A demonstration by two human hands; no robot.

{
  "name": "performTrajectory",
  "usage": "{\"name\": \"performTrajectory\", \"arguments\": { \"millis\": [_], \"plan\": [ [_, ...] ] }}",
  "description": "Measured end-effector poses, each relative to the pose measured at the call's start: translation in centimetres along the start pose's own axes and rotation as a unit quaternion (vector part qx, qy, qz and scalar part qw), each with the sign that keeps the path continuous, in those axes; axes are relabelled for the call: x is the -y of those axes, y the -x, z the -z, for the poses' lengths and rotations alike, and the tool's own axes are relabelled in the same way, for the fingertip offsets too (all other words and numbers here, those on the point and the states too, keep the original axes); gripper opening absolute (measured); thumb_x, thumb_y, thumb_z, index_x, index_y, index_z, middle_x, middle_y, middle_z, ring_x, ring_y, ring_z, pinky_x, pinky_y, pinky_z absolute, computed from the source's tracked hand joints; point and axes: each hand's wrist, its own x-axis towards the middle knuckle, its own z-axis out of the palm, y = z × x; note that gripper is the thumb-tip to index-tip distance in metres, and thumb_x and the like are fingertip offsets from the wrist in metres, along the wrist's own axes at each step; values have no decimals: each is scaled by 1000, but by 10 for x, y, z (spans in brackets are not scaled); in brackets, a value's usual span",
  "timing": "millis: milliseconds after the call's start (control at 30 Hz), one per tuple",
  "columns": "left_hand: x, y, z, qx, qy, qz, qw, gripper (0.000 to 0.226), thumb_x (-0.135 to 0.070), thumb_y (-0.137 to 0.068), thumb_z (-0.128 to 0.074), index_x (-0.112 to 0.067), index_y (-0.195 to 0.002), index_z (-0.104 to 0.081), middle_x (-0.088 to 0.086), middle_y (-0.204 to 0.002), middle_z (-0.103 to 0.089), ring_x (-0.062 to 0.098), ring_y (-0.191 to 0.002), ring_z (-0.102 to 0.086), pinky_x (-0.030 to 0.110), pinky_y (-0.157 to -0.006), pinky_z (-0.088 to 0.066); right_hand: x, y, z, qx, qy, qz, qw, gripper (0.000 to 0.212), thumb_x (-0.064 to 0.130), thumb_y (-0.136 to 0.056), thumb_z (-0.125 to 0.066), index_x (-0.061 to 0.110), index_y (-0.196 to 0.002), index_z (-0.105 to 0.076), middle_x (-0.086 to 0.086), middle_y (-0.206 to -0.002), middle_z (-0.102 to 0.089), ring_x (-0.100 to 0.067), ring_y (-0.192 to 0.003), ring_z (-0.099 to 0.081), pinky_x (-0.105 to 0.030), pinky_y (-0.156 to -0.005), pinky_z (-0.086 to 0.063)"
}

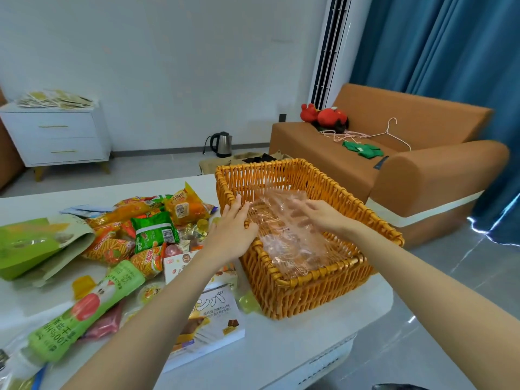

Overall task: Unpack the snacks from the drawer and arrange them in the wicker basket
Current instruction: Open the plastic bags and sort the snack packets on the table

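One white table (295, 347) lies under both forearms. One rectangular wicker basket (309, 294), woven of orange-brown cane, stands on it and encloses the fingers of both hands. Left of the left hand (233, 226) lies a heap of snacks (152, 220), too many to count: glossy bags, soft pouches, round jelly cups and two flat cardboard boxes (216, 311) under that forearm. One crinkled clear plastic sheet (292, 243) lies inside the basket. The right hand (320, 213) rests flat on it, fingers spread. The left hand's fingers lie straight at its edge; I cannot tell whether the thumb pinches.
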Motion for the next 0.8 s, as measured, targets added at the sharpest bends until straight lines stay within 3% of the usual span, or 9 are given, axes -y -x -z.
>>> {"name": "performTrajectory", "arguments": {
  "millis": [67,133,200,267,367,433,500,733,800],
  "plan": [
    [-3,2,2,3,-15,10,1000,61,-37,-100,-29,-23,-154,-4,-5,-161,14,20,-149,6,52,-119,-9,3,10,5,22,-26,-3,999,45,41,-104,-29,18,-134,-52,2,-122,-59,-19,-103,-61,-24,-67,-46],
    [-8,5,6,8,-39,18,999,60,-36,-101,-28,-26,-154,-3,-4,-161,14,20,-149,6,53,-117,-7,4,15,7,-13,3,29,999,38,29,-105,-31,16,-129,-57,0,-126,-61,-18,-98,-62,-26,-67,-48],
    [-14,7,9,9,-55,20,998,59,-34,-102,-27,-29,-154,-1,-4,-161,13,21,-149,6,55,-116,-5,7,19,10,-119,47,82,988,33,22,-104,-36,14,-115,-66,-3,-115,-68,-19,-83,-64,-29,-67,-53],
    [-20,10,10,1,-66,17,998,59,-30,-103,-29,-29,-154,0,-3,-162,8,22,-149,4,56,-116,-6,12,26,14,-230,64,118,964,30,24,-102,-43,14,-104,-72,-6,-94,-72,-15,-62,-57,-25,-57,-45],
    [-22,12,3,-45,-19,14,999,63,-25,-103,-37,-26,-154,-1,1,-162,-6,26,-148,-11,55,-116,-19,28,42,26,-312,11,160,936,24,24,-100,-50,18,-96,-73,5,-85,-71,-12,-70,-62,-22,-63,-48],
    [-24,15,4,-76,83,10,994,73,-26,-100,-48,-22,-154,1,3,-161,-12,26,-144,-26,50,-113,-31,42,56,34,-304,-27,191,933,21,21,-100,-49,21,-96,-69,7,-89,-71,-7,-82,-65,-21,-74,-51],
    [-30,20,13,-102,191,14,976,79,-31,-97,-53,-19,-155,-1,2,-161,-14,23,-144,-25,44,-115,-28,57,71,40,-270,-72,218,935,20,18,-102,-44,19,-100,-64,5,-91,-71,-9,-84,-67,-24,-79,-54],
    [-56,66,82,-142,453,81,876,89,-57,-84,-59,-30,-153,-9,3,-160,-17,27,-144,-25,50,-115,-24,117,130,49,-195,-207,270,920,17,15,-103,-39,9,-109,-54,0,-88,-70,-13,-76,-71,-21,-70,-56],
    [-52,91,102,-175,482,82,855,90,-56,-78,-65,-29,-151,-21,3,-154,-32,26,-138,-35,51,-113,-28,129,145,46,-170,-244,260,919,16,17,-103,-41,11,-109,-54,2,-83,-70,-15,-70,-71,-25,-69,-58]
  ]
}}
